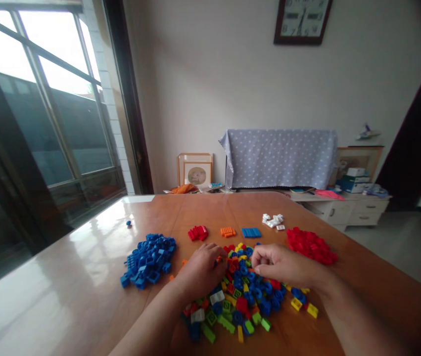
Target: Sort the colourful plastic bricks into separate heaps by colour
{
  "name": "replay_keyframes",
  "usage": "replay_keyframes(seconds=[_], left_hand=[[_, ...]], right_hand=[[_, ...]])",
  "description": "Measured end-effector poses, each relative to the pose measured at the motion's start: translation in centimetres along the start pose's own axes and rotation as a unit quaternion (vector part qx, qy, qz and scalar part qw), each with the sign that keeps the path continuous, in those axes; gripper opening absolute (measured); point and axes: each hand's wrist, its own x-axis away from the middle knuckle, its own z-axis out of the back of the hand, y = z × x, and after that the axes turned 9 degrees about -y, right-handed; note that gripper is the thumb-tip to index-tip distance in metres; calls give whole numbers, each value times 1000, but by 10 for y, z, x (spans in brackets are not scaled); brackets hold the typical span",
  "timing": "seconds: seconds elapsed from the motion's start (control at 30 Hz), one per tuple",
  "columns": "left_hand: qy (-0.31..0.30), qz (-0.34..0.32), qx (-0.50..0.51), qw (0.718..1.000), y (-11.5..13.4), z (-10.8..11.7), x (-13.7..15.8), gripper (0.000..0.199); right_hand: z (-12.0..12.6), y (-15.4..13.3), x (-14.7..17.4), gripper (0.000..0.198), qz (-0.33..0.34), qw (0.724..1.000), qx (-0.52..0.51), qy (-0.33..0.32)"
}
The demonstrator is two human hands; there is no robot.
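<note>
Mixed heap: In the head view, our only one, we are looking at a mixed heap [240, 291] of small plastic-looking bricks, spreading across the near middle of the table [84, 277].
Left hand: Here we are holding the left hand [206, 264] low over the heap's far left edge, fingers bending downward; we cannot tell whether they are gripping a brick.
Right hand: Over on the far right side, we are holding the right hand [269, 259] with fingers curling in toward the thumb; whether they are pinching anything, we cannot tell.
Brick weight: We are judging each piece light and stiff, hardly fragile, so a gentle pinch should be plenty.
Brick surface: We are guessing smooth and slightly slippery, with neighbours likely to be sliding when one gets tugged.
Brick sides: We are favouring two opposite flat walls, thumb against forefinger; the long green brick [226, 324] near us is offering its long sides.
Yellow bricks: Near right, two yellow bricks [304, 307] are lying just off the heap, giving fingertips more room.
Far row: Left to right, we are seeing red bricks [197, 233], orange bricks [228, 232], blue bricks [251, 232], then loose white pieces [273, 221].
Side piles: A blue pile [149, 259] is sitting left, a red pile [310, 245] right.
</note>
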Motion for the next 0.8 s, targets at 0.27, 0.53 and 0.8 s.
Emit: replay_keyframes(seconds=[0.27,0.53,0.8], left_hand=[[-66,-49,-12,997,26,-3,3,22],[-66,-68,-58,994,26,-10,5,26],[-42,-54,-49,997,24,-3,5,24]], right_hand=[[2,-3,17,8,-42,995,53,-75],[-19,-4,19,10,-81,980,170,-56],[-21,-4,23,19,-111,980,156,-46]])
